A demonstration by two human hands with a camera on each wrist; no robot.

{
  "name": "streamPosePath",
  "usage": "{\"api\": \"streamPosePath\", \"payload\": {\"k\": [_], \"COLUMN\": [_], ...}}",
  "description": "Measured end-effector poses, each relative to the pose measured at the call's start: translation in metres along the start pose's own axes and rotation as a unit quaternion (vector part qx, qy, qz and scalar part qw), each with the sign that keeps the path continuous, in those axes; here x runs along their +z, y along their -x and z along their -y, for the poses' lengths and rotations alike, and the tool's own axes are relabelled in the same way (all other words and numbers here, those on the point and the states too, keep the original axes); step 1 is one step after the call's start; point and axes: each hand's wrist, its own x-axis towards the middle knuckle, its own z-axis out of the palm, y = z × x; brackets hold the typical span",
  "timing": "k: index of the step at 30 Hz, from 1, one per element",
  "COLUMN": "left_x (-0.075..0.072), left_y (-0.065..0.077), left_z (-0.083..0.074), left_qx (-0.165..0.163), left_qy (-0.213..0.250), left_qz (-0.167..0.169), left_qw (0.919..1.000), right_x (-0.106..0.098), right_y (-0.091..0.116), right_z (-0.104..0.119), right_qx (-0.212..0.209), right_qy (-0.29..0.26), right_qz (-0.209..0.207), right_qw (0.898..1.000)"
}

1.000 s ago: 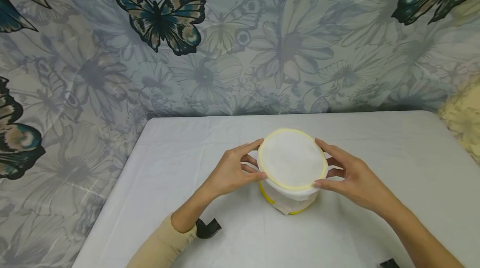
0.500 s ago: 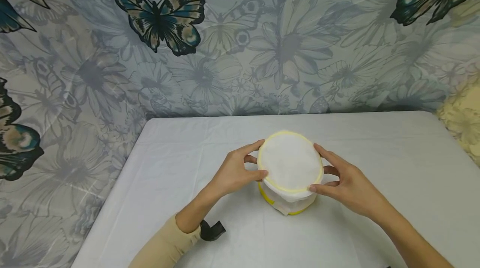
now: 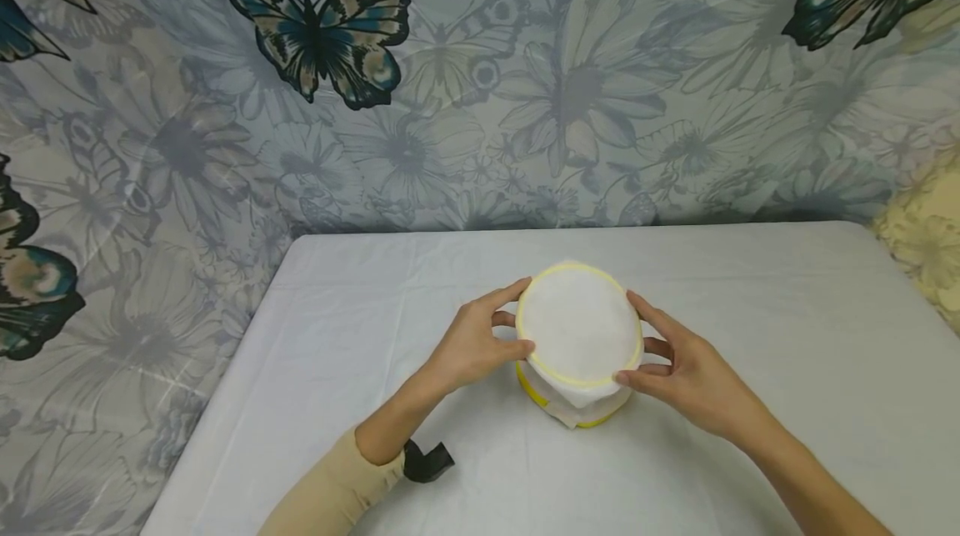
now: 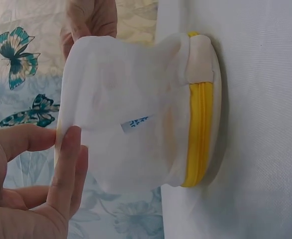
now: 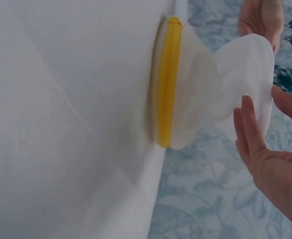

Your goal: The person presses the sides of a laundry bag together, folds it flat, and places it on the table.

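Note:
A white mesh laundry bag (image 3: pixel 580 323) stands upright on the table, its round top edged in pale yellow. Around its base runs a yellow zipper (image 4: pixel 198 134), and a small printed label (image 4: pixel 136 123) shows through the thin side. My left hand (image 3: pixel 472 344) pinches the left of the top rim, thumb at the near side and fingers spread along the edge. Opposite it, my right hand (image 3: pixel 686 369) grips the right of the same rim between thumb and fingers. The side wall sags and creases inward below the rim in the right wrist view.
A white cloth covers the table (image 3: pixel 375 286). Behind it hangs a grey-blue curtain (image 3: pixel 577 94) printed with flowers and butterflies. A black strap (image 3: pixel 427 463) sticks out by the left sleeve (image 3: pixel 337 482).
The bag's top has shifted slightly left and toward me. My right hand has moved a little left and down with it, while the left hand has edged slightly right.

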Motion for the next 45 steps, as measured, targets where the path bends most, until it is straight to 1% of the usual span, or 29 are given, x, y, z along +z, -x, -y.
{"api": "streamPosePath", "payload": {"k": [5, 10, 12, 17, 20, 23, 25, 27, 31, 34, 40, 42, 45], "left_x": [0.001, 0.001, 0.001, 0.004, 0.004, 0.005, 0.006, 0.006, 0.008, 0.009, 0.013, 0.015, 0.016], "left_y": [-0.003, -0.007, -0.009, -0.013, -0.014, -0.015, -0.015, -0.015, -0.014, -0.014, -0.015, -0.016, -0.016], "left_z": [0.003, 0.006, 0.006, 0.005, 0.005, 0.004, 0.003, 0.004, 0.006, 0.01, 0.012, 0.013, 0.013], "left_qx": [-0.007, -0.007, -0.009, -0.026, -0.029, -0.023, -0.024, -0.034, -0.055, -0.059, -0.075, -0.072, -0.062], "left_qy": [-0.05, -0.095, -0.087, -0.044, -0.043, -0.061, -0.072, -0.074, -0.039, -0.008, 0.049, 0.05, 0.038], "left_qz": [0.001, 0.012, 0.02, 0.04, 0.044, 0.038, 0.027, 0.012, -0.004, -0.003, -0.002, -0.004, -0.006], "left_qw": [0.9987, 0.9953, 0.996, 0.9979, 0.9977, 0.9972, 0.9967, 0.9966, 0.9977, 0.9982, 0.996, 0.9961, 0.9973], "right_x": [0.003, 0.005, 0.005, 0.002, 0.0, -0.003, -0.003, -0.003, -0.002, -0.001, -0.001, -0.001, -0.002], "right_y": [0.0, 0.0, 0.0, -0.002, -0.003, -0.004, -0.005, -0.006, -0.006, -0.006, -0.007, -0.008, -0.009], "right_z": [-0.003, -0.005, -0.006, -0.006, -0.007, -0.007, -0.007, -0.008, -0.009, -0.011, -0.012, -0.013, -0.013], "right_qx": [0.006, -0.002, -0.003, -0.003, 0.004, 0.013, 0.019, 0.026, 0.041, 0.053, 0.064, 0.063, 0.059], "right_qy": [-0.026, -0.028, -0.023, 0.005, 0.011, 0.009, 0.003, -0.013, -0.034, -0.041, -0.074, -0.086, -0.094], "right_qz": [0.006, 0.008, 0.007, 0.01, 0.018, 0.025, 0.027, 0.028, 0.023, 0.019, 0.029, 0.029, 0.026], "right_qw": [1.0, 1.0, 1.0, 1.0, 1.0, 1.0, 0.999, 0.999, 0.998, 0.998, 0.995, 0.994, 0.993]}}
